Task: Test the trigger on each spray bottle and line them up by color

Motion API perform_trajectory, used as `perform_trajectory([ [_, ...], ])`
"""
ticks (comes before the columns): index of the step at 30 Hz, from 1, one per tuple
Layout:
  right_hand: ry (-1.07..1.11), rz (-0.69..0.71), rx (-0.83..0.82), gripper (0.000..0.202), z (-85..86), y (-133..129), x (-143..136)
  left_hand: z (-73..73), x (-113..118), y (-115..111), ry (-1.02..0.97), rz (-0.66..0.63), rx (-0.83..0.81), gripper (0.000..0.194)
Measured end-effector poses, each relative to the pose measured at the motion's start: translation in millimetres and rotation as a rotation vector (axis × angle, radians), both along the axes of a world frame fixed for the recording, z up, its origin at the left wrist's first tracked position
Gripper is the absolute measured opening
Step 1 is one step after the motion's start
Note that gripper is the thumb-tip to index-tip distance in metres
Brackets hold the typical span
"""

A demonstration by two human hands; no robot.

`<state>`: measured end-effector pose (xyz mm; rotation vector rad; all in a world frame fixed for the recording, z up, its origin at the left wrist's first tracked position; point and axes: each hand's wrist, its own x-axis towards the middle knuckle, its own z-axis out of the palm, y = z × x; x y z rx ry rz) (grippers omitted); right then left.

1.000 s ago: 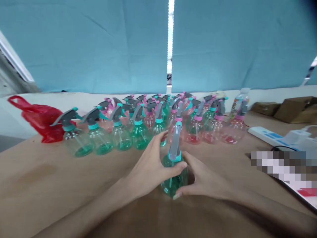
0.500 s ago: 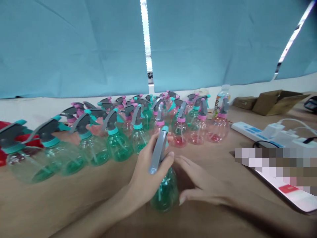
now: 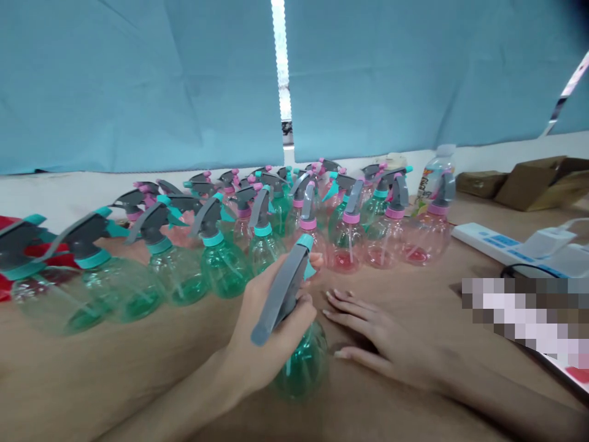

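My left hand (image 3: 276, 319) wraps round the neck of a green spray bottle (image 3: 304, 365), just under its grey trigger head with a turquoise nozzle. The bottle is upright at the front middle of the table; its neck is hidden by my fingers. To the right of it, my right hand (image 3: 384, 337) lies palm down on the wood with fingers spread, apart from the bottle. Beyond both hands stands a front row of spray bottles: green ones with turquoise collars (image 3: 225, 264) on the left, pink ones with pink collars (image 3: 347, 245) on the right.
Several more spray bottles crowd behind the front row. At the right are a white power strip (image 3: 497, 245) with plugs, a blurred-out phone-like device (image 3: 529, 331), a labelled drink bottle (image 3: 435, 178) and a cardboard box (image 3: 538, 184). Red material (image 3: 50, 252) shows at the far left.
My right hand has moved slightly away from the green spray bottle and flattened onto the table. The bottle's trigger head has turned and leans more to the left. The view has shifted slightly.
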<state>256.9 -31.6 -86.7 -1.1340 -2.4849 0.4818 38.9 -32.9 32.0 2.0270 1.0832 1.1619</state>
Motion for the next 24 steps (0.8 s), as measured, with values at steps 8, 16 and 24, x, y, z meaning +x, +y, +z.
perform_trajectory([
  [8,0.009,-0.005,-0.043,0.062,7.0,-1.9,-1.0,-4.3,-2.1,5.2,-0.009,-0.012,-0.053,0.035],
  [16,0.007,-0.01,-0.046,0.064,5.9,-2.9,0.9,-4.0,-2.7,4.3,-0.019,-0.01,-0.062,0.032],
  [24,0.015,-0.013,-0.05,0.064,6.1,-2.0,-0.2,-3.6,-2.9,1.5,0.039,0.03,-0.012,0.036],
])
